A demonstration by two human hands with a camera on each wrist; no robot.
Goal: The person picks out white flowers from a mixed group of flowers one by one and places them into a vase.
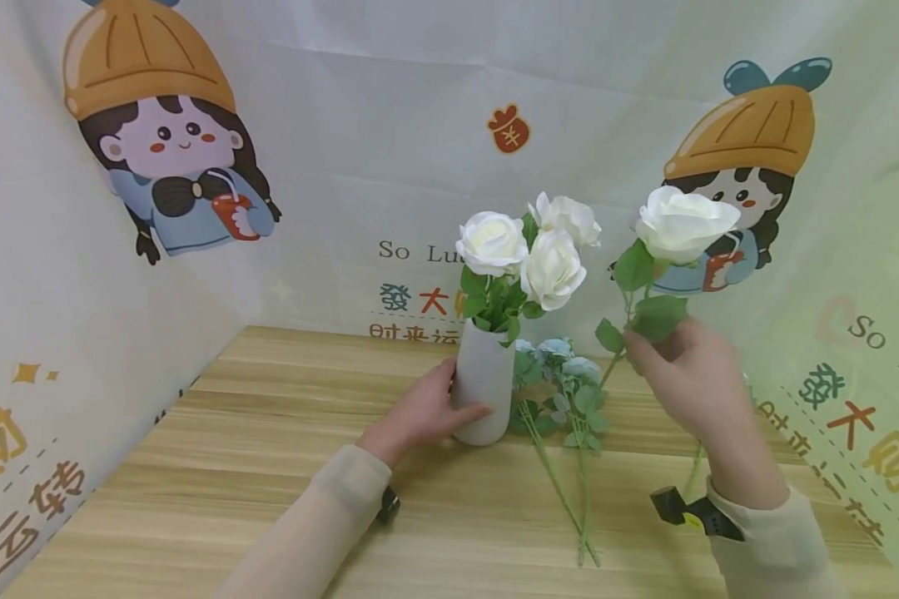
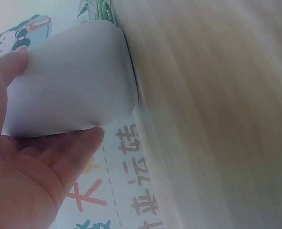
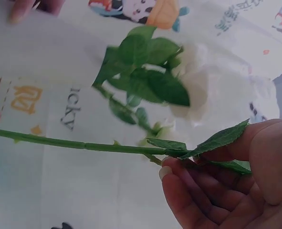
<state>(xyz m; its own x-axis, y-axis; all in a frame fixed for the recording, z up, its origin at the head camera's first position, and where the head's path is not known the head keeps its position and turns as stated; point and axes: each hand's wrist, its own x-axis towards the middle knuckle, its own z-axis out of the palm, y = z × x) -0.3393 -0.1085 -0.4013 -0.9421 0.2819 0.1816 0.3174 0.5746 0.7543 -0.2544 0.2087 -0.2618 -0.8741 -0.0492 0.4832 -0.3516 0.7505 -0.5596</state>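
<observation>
A white vase [image 1: 484, 384] stands upright on the wooden table [image 1: 255, 466] and holds three white roses [image 1: 528, 248]. My left hand [image 1: 427, 410] grips the vase's lower side; the left wrist view shows thumb and fingers wrapped round the vase [image 2: 74, 83]. To the right, my right hand [image 1: 685, 370] pinches the green stem of a single white rose [image 1: 683, 223], raised above the table. In the right wrist view the stem [image 3: 83, 144] passes between the fingertips, with leaves [image 3: 145, 71] and the blurred bloom behind.
A bunch of pale blue flowers [image 1: 565, 366] with long green stems lies on the table just right of the vase. Printed cartoon backdrops [image 1: 165, 150] wall in the table at the back and both sides. Bare wood lies to the left and front.
</observation>
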